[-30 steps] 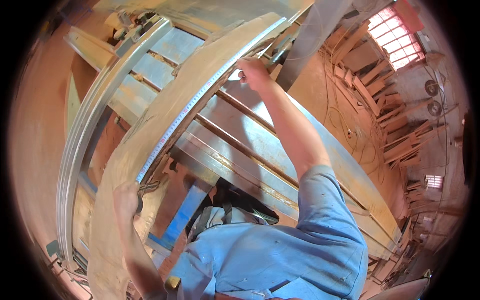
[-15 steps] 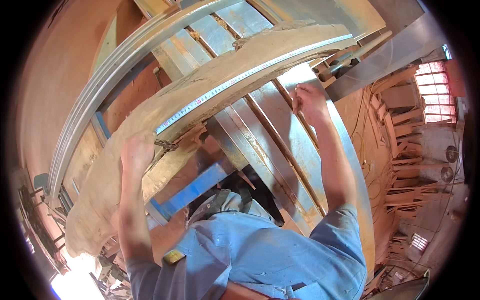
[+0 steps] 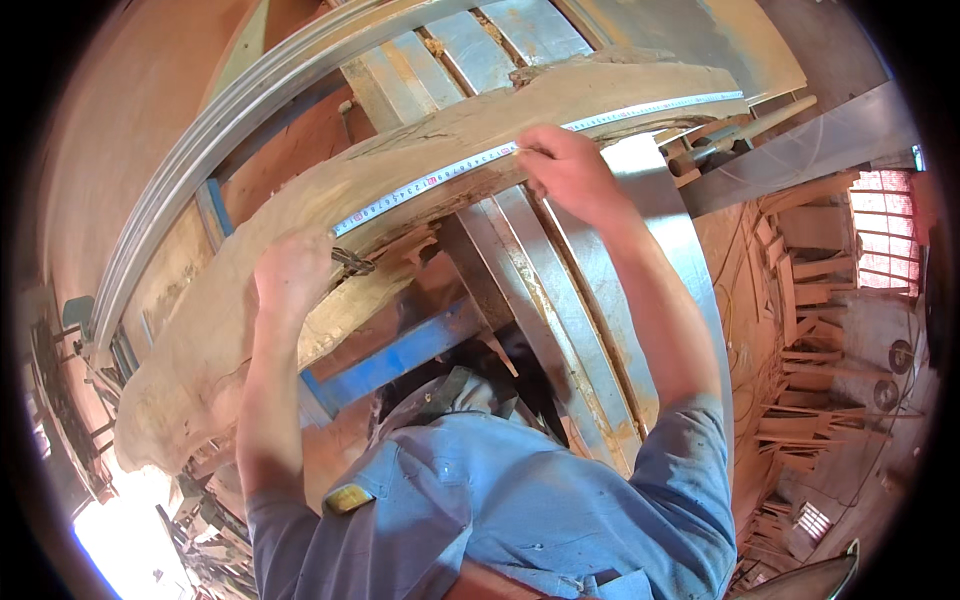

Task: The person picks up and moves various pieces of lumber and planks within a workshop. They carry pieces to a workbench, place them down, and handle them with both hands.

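A long, rough-edged wooden slab with bark along its sides lies across a metal machine table. Along the slab runs the white blade of a tape measure, pulled out from beside my left hand to the slab's far right end. My left hand is closed at the near end of the tape, resting on the wood; the tape's case is hidden. Over the middle of the blade my right hand is closed in a pinch, fingertips at the tape's edge. Whatever it pinches is too small to make out.
A curved-looking metal rail runs beyond the slab. A blue metal beam sits under its near side. Past the table's right edge, a grey metal plate juts out, and cut wood pieces are piled on the floor.
My right hand has moved left and away from me, from above the metal table onto the tape. My left hand stays at the tape's near end. The whole view has shifted slightly.
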Action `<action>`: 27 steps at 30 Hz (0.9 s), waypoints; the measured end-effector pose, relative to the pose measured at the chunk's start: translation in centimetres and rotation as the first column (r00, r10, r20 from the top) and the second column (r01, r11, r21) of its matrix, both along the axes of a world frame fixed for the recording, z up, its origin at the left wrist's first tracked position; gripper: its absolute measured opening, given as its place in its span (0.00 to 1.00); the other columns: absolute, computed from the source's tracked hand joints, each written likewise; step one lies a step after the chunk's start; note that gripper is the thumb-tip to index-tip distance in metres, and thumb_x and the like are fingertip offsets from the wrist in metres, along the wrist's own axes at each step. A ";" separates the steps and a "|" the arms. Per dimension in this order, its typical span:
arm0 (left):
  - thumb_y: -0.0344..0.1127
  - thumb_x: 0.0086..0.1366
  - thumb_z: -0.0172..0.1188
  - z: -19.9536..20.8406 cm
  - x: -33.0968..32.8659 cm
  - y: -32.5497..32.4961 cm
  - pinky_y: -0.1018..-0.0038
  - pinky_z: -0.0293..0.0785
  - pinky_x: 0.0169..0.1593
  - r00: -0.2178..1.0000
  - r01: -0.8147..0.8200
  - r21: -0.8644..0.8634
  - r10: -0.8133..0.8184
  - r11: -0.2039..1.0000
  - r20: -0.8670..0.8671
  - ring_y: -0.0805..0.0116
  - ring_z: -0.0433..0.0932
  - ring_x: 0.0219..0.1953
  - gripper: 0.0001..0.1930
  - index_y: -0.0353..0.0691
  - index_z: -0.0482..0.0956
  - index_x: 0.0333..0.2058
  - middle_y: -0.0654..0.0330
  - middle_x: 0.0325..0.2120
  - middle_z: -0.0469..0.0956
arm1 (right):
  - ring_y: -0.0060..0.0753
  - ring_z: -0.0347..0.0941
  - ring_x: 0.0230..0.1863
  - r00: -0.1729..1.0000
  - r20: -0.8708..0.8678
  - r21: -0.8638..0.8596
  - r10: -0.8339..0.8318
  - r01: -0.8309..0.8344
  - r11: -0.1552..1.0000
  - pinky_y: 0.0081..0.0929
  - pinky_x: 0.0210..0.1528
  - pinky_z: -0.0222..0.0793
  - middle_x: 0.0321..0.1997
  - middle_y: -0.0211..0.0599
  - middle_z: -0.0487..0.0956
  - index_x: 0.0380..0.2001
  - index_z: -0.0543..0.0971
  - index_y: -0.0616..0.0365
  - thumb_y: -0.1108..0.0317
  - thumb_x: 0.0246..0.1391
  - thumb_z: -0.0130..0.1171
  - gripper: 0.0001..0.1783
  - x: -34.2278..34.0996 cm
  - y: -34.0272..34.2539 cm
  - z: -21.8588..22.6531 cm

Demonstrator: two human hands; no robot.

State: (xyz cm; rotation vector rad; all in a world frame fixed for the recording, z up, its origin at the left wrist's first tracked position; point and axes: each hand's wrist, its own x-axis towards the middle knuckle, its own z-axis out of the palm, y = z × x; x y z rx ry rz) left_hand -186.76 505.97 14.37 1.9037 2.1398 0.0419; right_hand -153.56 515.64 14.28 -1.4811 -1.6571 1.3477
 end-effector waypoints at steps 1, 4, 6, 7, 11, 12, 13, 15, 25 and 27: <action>0.43 0.66 0.50 0.0 0.0 -0.1 0.54 0.74 0.42 1.000 -0.004 0.001 0.004 1.000 0.012 0.46 0.78 0.38 0.14 0.42 0.80 0.31 0.49 0.32 0.80 | 0.22 0.73 0.25 0.995 0.079 -0.006 0.055 -0.055 0.998 0.24 0.29 0.68 0.27 0.33 0.78 0.39 0.79 0.63 0.69 0.58 0.56 0.10 -1.2 0.4 0.7; 0.43 0.66 0.50 -0.6 -0.3 -0.1 0.54 0.74 0.40 1.000 0.007 0.009 -0.007 1.000 -0.024 0.46 0.79 0.37 0.14 0.42 0.80 0.31 0.50 0.31 0.80 | 0.32 0.76 0.31 0.961 0.225 0.146 0.159 -0.195 0.970 0.29 0.35 0.70 0.31 0.39 0.80 0.39 0.79 0.62 0.66 0.58 0.56 0.11 -3.4 1.6 -0.2; 0.42 0.66 0.50 -0.5 -0.1 -0.2 0.54 0.75 0.40 1.000 0.013 0.035 -0.012 0.999 -0.014 0.46 0.79 0.36 0.14 0.42 0.80 0.30 0.49 0.31 0.80 | 0.39 0.77 0.36 0.936 0.293 0.227 0.197 -0.268 0.936 0.33 0.40 0.71 0.35 0.43 0.81 0.40 0.80 0.60 0.64 0.59 0.55 0.12 -4.2 2.5 -1.2; 0.42 0.66 0.50 -0.5 0.0 -0.2 0.54 0.75 0.39 1.000 0.015 0.047 -0.014 0.999 -0.009 0.45 0.79 0.35 0.13 0.42 0.80 0.29 0.49 0.30 0.80 | 0.42 0.77 0.38 0.921 0.325 0.229 0.214 -0.297 0.927 0.34 0.42 0.71 0.37 0.44 0.81 0.41 0.79 0.60 0.64 0.59 0.55 0.13 -4.5 2.9 -1.6; 0.42 0.65 0.50 -0.3 0.4 -0.2 0.53 0.75 0.38 1.000 -0.021 0.031 0.021 0.999 -0.001 0.44 0.79 0.34 0.14 0.40 0.79 0.27 0.49 0.29 0.80 | 0.48 0.77 0.43 0.904 0.369 0.290 0.217 -0.334 0.897 0.37 0.46 0.71 0.41 0.47 0.81 0.44 0.80 0.57 0.63 0.60 0.54 0.14 -4.9 3.8 -3.6; 0.41 0.65 0.50 -0.3 0.3 -0.2 0.53 0.75 0.39 1.000 -0.017 0.016 0.017 1.000 -0.016 0.44 0.79 0.35 0.14 0.40 0.79 0.27 0.49 0.30 0.80 | 0.49 0.77 0.44 0.889 0.393 0.265 0.235 -0.354 0.897 0.38 0.46 0.71 0.41 0.48 0.81 0.44 0.80 0.57 0.63 0.59 0.54 0.14 -5.0 4.0 -3.4; 0.41 0.65 0.50 -0.4 0.3 -0.2 0.52 0.75 0.39 0.999 -0.013 0.001 0.013 1.000 -0.031 0.44 0.79 0.35 0.14 0.40 0.78 0.27 0.49 0.30 0.80 | 0.49 0.77 0.45 0.874 0.416 0.239 0.253 -0.373 0.897 0.38 0.47 0.70 0.41 0.48 0.81 0.44 0.80 0.57 0.64 0.59 0.54 0.14 -5.0 4.1 -2.9; 0.41 0.65 0.50 -0.3 0.4 -0.3 0.52 0.75 0.38 0.999 -0.009 0.017 0.009 1.000 -0.036 0.44 0.79 0.35 0.14 0.40 0.78 0.27 0.49 0.29 0.80 | 0.50 0.77 0.45 0.860 0.440 0.229 0.257 -0.385 0.894 0.38 0.47 0.70 0.41 0.49 0.81 0.44 0.80 0.58 0.64 0.59 0.54 0.13 -4.8 4.4 -2.4; 0.40 0.65 0.48 -0.8 0.2 -0.4 0.52 0.75 0.38 1.000 -0.023 0.034 0.024 0.999 -0.005 0.44 0.79 0.35 0.13 0.42 0.78 0.28 0.47 0.28 0.80 | 0.51 0.77 0.41 0.833 0.495 0.195 0.249 -0.385 0.902 0.41 0.43 0.70 0.38 0.48 0.80 0.39 0.79 0.61 0.65 0.58 0.55 0.11 -3.8 5.3 -1.6; 0.40 0.65 0.48 -0.8 0.3 -0.3 0.52 0.75 0.38 1.000 -0.027 0.028 0.027 0.999 -0.010 0.44 0.79 0.35 0.13 0.41 0.78 0.28 0.47 0.28 0.80 | 0.52 0.76 0.42 0.805 0.521 0.173 0.283 -0.424 0.889 0.42 0.44 0.70 0.38 0.48 0.80 0.38 0.79 0.61 0.65 0.58 0.55 0.10 -4.2 5.1 -1.7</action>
